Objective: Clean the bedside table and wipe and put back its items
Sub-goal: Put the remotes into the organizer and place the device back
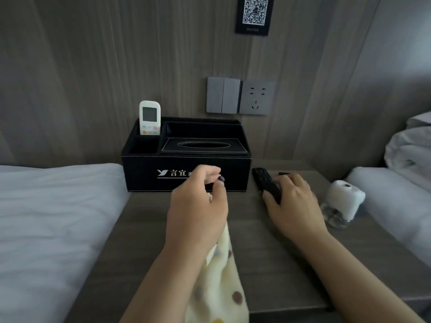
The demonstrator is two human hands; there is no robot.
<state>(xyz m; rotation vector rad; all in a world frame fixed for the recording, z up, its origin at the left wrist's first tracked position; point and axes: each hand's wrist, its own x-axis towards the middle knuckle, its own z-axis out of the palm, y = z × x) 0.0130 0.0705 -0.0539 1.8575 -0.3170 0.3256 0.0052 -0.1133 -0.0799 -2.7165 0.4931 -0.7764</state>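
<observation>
A black organiser box [144,173] with a tissue slot stands at the back of the wooden bedside table [144,224]. A white air-conditioner remote [149,117] stands upright in its left rear pocket. My left hand [198,206] hovers just in front of the box and grips a cream cloth with coloured dots [219,285], which hangs down under my wrist. To the right of the box, my right hand [293,206] holds a black remote [265,183] that lies on the table. A white plug-in device with a clear bottle [342,201] lies on its side at the table's right edge.
White beds flank the table, one on the left [46,217] and one on the right [401,206]. On the wood-panel wall behind are a grey switch [222,95], a socket [256,97] and a QR-code card [254,14].
</observation>
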